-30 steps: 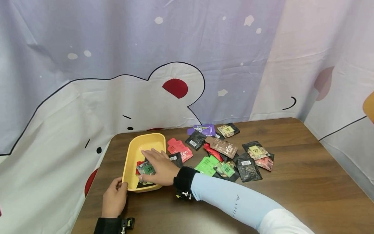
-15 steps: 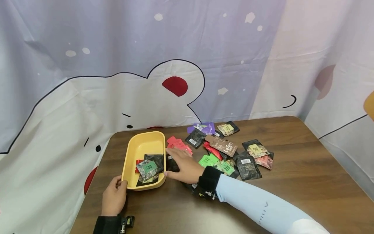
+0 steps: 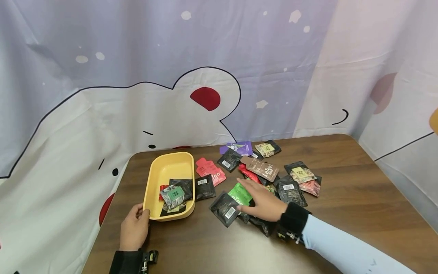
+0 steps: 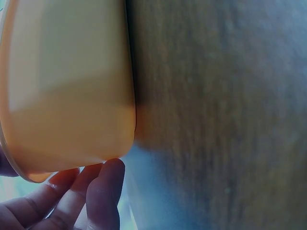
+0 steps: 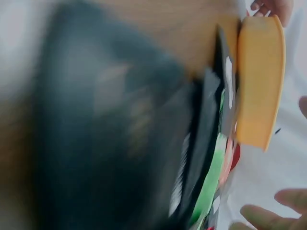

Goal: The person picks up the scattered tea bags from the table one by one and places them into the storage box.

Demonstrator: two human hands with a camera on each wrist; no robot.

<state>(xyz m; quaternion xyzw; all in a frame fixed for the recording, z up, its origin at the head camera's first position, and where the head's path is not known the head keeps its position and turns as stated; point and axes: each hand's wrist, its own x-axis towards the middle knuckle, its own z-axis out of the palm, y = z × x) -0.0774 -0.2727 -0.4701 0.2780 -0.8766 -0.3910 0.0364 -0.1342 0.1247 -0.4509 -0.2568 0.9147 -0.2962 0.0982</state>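
Note:
A yellow plastic box [image 3: 172, 166] stands at the table's left, with several small printed packets [image 3: 175, 195] inside. My left hand [image 3: 133, 229] grips its near left corner, thumb at the rim and fingers [image 4: 106, 191] against the outer wall in the left wrist view. Farther right, my right hand [image 3: 262, 201] spreads over a heap of packets, fingers extended and partly covering a green card [image 3: 241, 194]. By its thumb lies a black packet [image 3: 224, 208] with a white label. The right wrist view has a blurred dark packet [image 5: 115, 124] close to the lens.
Another black packet [image 3: 205, 187] lies against the box's right side, near a red card [image 3: 213, 173]. Behind the heap are a brown card [image 3: 261, 168] and a purple card [image 3: 241, 147]. More packets [image 3: 291, 192] lie farther right. A printed curtain [image 3: 273, 68] hangs behind the table.
My right hand has moved right, from over the box to the heap of packets. Black packets beside the box and in front of the green card are uncovered. My left hand stays on the box.

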